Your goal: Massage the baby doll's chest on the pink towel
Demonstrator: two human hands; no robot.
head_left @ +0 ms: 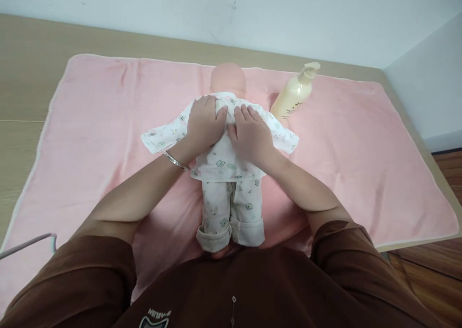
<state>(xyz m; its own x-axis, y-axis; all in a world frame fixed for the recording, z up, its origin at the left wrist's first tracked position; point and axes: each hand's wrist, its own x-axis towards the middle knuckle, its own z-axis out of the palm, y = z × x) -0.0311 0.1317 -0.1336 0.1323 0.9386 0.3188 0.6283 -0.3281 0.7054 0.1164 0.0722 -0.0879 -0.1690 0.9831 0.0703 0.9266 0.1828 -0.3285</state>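
A baby doll [228,79] lies on a pink mat, its bald head away from me and its face out of sight. It wears a white printed shirt [220,167] and matching trousers [248,205] with rolled cuffs. My left hand [205,124], with a silver bangle at the wrist, rests flat on the upper left of the shirt, fingers out. On the upper right of the shirt lies my right hand [251,133], also flat, its thumb close to the left one. Both sleeves of the shirt spread outward.
A cream pump bottle [293,96] stands on the pink mat [361,164], right of the doll's head. The mat covers much of a wooden table [21,78] against a white wall. A grey cord [29,242] runs in at the lower left.
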